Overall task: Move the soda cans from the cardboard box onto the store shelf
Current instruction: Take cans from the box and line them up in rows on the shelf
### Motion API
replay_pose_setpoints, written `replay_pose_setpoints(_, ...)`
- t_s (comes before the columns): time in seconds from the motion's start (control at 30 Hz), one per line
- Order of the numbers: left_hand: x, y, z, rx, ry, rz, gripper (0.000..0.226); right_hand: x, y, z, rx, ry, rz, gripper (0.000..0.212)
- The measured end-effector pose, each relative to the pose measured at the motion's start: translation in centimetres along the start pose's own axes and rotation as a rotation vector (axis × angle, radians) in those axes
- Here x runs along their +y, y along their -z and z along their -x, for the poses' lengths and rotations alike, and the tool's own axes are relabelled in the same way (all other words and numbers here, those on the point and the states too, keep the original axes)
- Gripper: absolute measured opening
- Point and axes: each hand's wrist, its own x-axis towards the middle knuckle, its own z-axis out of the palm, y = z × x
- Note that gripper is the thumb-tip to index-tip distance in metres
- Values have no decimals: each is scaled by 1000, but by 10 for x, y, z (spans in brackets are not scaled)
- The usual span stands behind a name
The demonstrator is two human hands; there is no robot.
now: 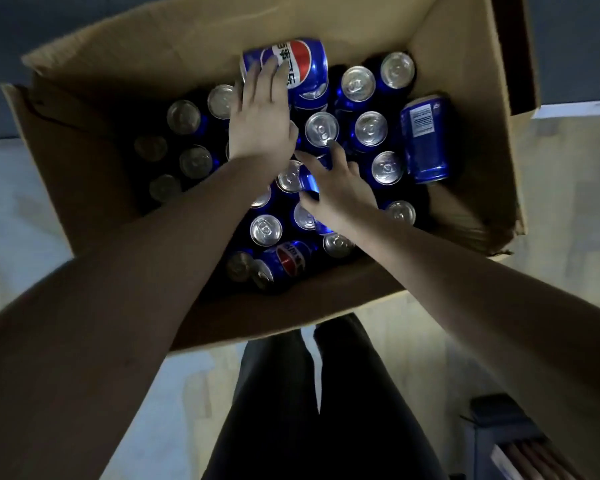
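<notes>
An open cardboard box (94,161) sits on the floor below me, filled with several blue soda cans, most of them upright with silver tops (369,128). My left hand (262,116) reaches to the far side, its fingers curled over a blue soda can (309,69) that lies tilted above the others. My right hand (340,192) is in the middle of the box, fingers and thumb spread around another blue can (309,181) lying on its side. Two more cans lie sideways, one at the right wall (425,140) and one at the near edge (288,259). No shelf is in view.
The box flaps stand open at the back and right (513,53). My legs in dark trousers (309,410) are just in front of the box on a pale floor. A dark object (503,431) sits at the lower right.
</notes>
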Motion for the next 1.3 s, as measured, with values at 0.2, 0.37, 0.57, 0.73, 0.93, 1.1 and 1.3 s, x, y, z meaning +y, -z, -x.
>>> replay_pose_setpoints(0.2,-1,-8,-54,-111,-22,-108,86,1,-4,-17,-20,-38,-42,82)
replay_pose_setpoints(0.37,12,-9,-69,-125,24,-179,87,-2,-8,-20,83,-85,-189,92)
replay_pose_setpoints(0.57,25,-16,-62,-225,86,-90,79,-2,0,-14,175,-113,-429,93)
replay_pose_setpoints(0.73,9,-16,-33,-109,181,249,87,-8,14,-2,238,-96,-603,101)
replay_pose_setpoints(0.93,-6,-6,19,169,345,636,81,-17,3,23,282,43,-555,100)
replay_pose_setpoints(1.1,-16,2,51,179,392,734,86,-13,1,32,248,40,-415,93)
replay_pose_setpoints(1.3,-20,13,76,19,307,701,85,-8,3,49,98,51,-173,82)
